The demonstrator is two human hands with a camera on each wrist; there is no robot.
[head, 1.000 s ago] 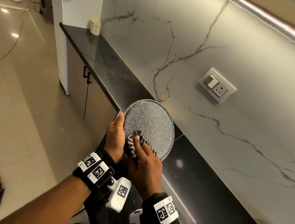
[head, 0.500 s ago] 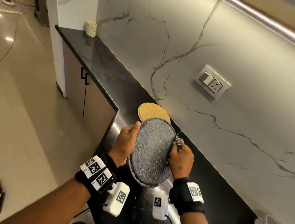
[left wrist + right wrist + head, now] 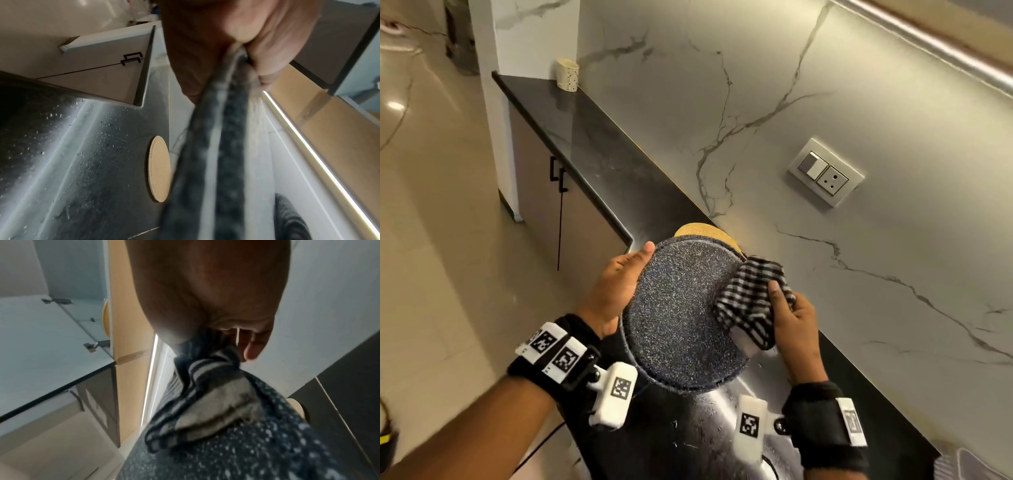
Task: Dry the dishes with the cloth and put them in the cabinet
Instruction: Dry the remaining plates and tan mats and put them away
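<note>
A dark speckled plate (image 3: pixel 681 318) is held tilted above the steel drainboard. My left hand (image 3: pixel 619 281) grips its left rim, thumb on the upper face; in the left wrist view the plate's edge (image 3: pixel 218 146) runs out from my left hand (image 3: pixel 246 48). My right hand (image 3: pixel 791 318) holds a black-and-white striped cloth (image 3: pixel 750 298) wrapped over the plate's right rim, thumb on top. In the right wrist view the cloth (image 3: pixel 207 400) lies bunched on the plate (image 3: pixel 236 451) under my right hand (image 3: pixel 236 340).
A round cork mat (image 3: pixel 705 231) lies on the black counter (image 3: pixel 592 137) behind the plate, against the marble wall. A small cup (image 3: pixel 567 74) stands at the counter's far end. A wall socket (image 3: pixel 825 171) is at the right. Lower cabinet doors (image 3: pixel 558 212) are shut.
The plate has been turned over, its underside now facing me. My right hand has brought the cloth from behind the right rim onto the plate's upper face. The left hand keeps its grip.
</note>
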